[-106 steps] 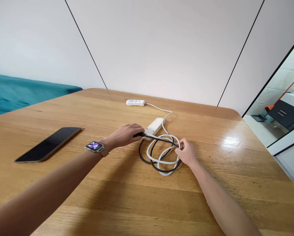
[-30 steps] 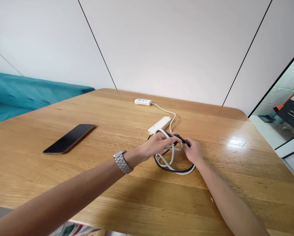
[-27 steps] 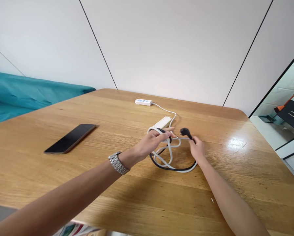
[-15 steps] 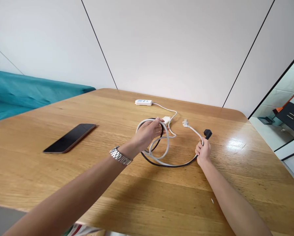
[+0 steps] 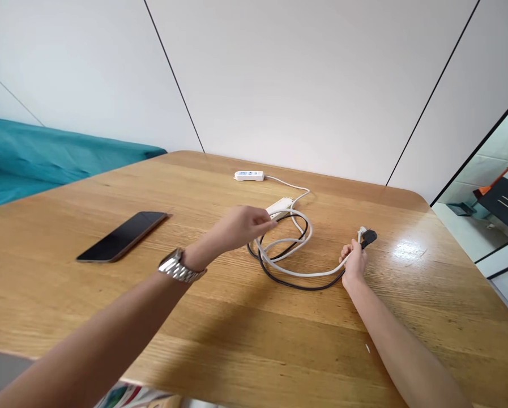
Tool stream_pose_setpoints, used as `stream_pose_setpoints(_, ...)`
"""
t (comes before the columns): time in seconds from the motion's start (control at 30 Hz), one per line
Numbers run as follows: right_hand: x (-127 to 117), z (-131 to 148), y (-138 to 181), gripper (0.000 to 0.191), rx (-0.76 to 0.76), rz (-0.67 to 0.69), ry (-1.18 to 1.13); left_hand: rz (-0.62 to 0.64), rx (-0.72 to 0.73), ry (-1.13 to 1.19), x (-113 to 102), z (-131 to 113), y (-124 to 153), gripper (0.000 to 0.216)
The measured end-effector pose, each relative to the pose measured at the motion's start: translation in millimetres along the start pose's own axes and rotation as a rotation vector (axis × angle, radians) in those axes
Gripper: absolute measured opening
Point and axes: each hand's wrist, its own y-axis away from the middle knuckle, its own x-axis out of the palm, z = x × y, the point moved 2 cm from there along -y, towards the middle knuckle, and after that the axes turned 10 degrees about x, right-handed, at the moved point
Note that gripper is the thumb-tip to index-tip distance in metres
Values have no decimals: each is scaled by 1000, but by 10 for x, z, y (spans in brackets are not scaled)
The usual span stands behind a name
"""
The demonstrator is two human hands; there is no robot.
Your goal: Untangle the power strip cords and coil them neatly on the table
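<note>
My left hand [image 5: 250,224], with a metal watch on its wrist, is closed at the left side of a loop of white cable [image 5: 307,275]; the fingertips partly hide the grip. A black cable [image 5: 298,287] coils along with the white one. On the right, my right hand [image 5: 354,262] is wrapped around both cables just below their ends. Above its fingers stick out a black plug [image 5: 369,238] and a white plug [image 5: 361,231], close together. Behind the loops lies a white power strip [image 5: 280,206], partly covered by the cables.
A smaller white strip with blue marks [image 5: 249,176] lies near the back edge, with a thin white cord. A phone [image 5: 122,237] lies on the wooden table [image 5: 220,351] at left. Beyond are a teal sofa [image 5: 67,150] and a white wall [image 5: 300,85].
The white plug has come rightward, beside the black plug in my right hand. My left hand has turned and shifted slightly left, and the loops now lie lower and wider, farther right.
</note>
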Motion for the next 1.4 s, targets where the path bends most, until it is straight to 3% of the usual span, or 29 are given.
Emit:
stream_pose_setpoints(0.07, -15, -7, -20, 28, -20, 3, 126, -217, -27, -48, -20, 110, 94, 44)
stream_pose_setpoints(0.1, -25, -1, -32, 29, -31, 11, 196, -258, -67, 11, 13, 186, 137, 53)
stream_pose_setpoints(0.17, -53, 38, -60, 31, -54, 47, 354, -131, -157, 254, 172, 332, 202, 65)
stream_pose_setpoints(0.27, -122, 164, -96, 33, -86, 126, 614, 131, -197, 555, 455, 428, 254, 51)
stream_pose_setpoints(0.37, -198, 314, -63, 36, -128, 166, 859, 79, -201, 541, 554, 394, 223, 43)
stream_pose_setpoints(0.47, -195, 411, 122, 48, -245, 242, 1245, -27, -194, 574, 464, 232, 142, 42)
stream_pose_setpoints(0.57, -118, 478, 425, 59, -295, 563, 1433, 43, -188, 807, 320, -56, 73, 38)
stream_pose_setpoints(0.63, -85, 560, 608, 62, -215, 864, 1403, 159, -181, 918, 258, -295, 65, 35)
stream_pose_setpoints(0.7, -89, 698, 703, 65, -123, 1026, 1261, 245, -184, 976, 255, -541, 101, 33)
stream_pose_setpoints(0.77, -115, 856, 706, 71, -58, 1041, 1001, 252, -197, 1027, 324, -781, 180, 31)
stream_pose_setpoints(0.87, -148, 1003, 684, 82, 25, 1037, 630, 165, -178, 1079, 521, -1116, 342, 25)
stream_pose_setpoints(0.93, -152, 1045, 720, 84, 42, 1026, 476, 149, -49, 1049, 642, -1312, 435, 21)
stream_pose_setpoints(1.0, -156, 1078, 796, 83, 58, 1005, 377, 173, 190, 882, 691, -1446, 487, 22)
stream_pose_setpoints(1.07, -170, 1119, 879, 74, 80, 994, 319, 158, 412, 603, 669, -1466, 493, 24)
stream_pose_setpoints(1.17, -187, 1181, 947, 47, 84, 979, 221, -23, 494, 328, 584, -1285, 429, 26)
stream_pose_setpoints(1.27, -165, 1185, 939, 29, 87, 948, 118, -107, 553, 335, 572, -1115, 362, 26)
stream_pose_setpoints(1.33, -143, 1168, 923, 24, 95, 905, 82, -87, 664, 330, 597, -1104, 340, 24)
stream_pose_setpoints(1.4, -146, 1169, 935, 23, 84, 870, 52, -172, 718, 323, 593, -1106, 312, 24)
